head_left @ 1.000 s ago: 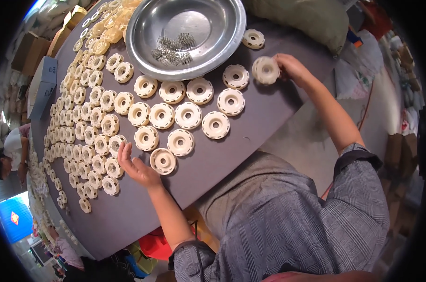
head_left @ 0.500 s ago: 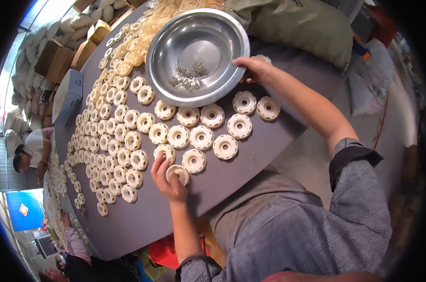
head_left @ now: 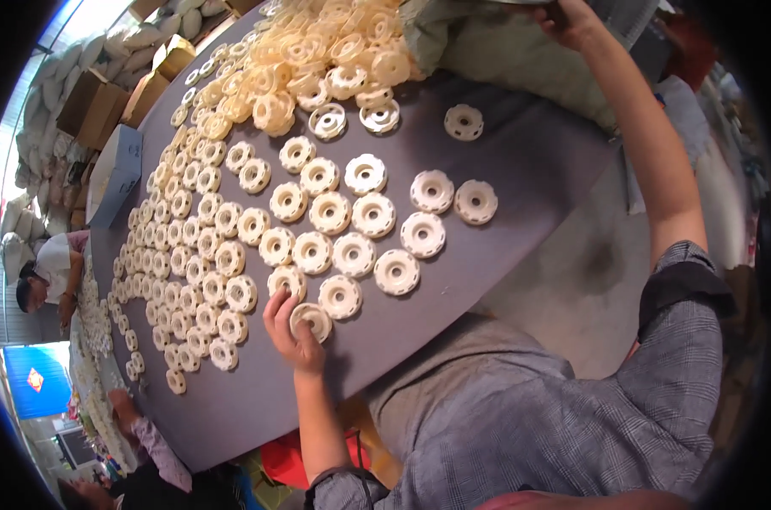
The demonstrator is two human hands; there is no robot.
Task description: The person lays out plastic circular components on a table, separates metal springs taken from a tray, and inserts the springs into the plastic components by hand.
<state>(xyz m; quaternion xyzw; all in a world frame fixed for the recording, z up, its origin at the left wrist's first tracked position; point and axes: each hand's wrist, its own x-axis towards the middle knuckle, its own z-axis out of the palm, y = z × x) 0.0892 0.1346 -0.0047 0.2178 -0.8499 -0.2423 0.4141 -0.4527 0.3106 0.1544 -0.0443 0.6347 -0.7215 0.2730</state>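
My left hand [head_left: 293, 342] is closed on a cream, round plastic wheel [head_left: 316, 324] near the table's front edge, its thumb inside the hollow face. My fingertips reach a neighbouring cream wheel. At the top edge of the view, above the green sack, my right hand [head_left: 564, 24] grips the metal basin [head_left: 518, 2]. Only a sliver of the basin's rim shows, and what lies in it is out of view. Ahead of my left hand, several notched cream wheels [head_left: 353, 254] with centre holes lie flat in loose rows.
A heap of translucent yellowish rings [head_left: 317, 47] covers the table's far end, beside the green sack [head_left: 521, 59]. Many more wheels [head_left: 181, 255] spread leftward over the grey table [head_left: 453, 272]. A pale box [head_left: 116, 178] stands at its left edge. Other people sit at far left.
My right hand has lifted the metal basin away, up and to the right, over the sack. The ring heap and more wheels are uncovered. My left hand stays on its wheel.
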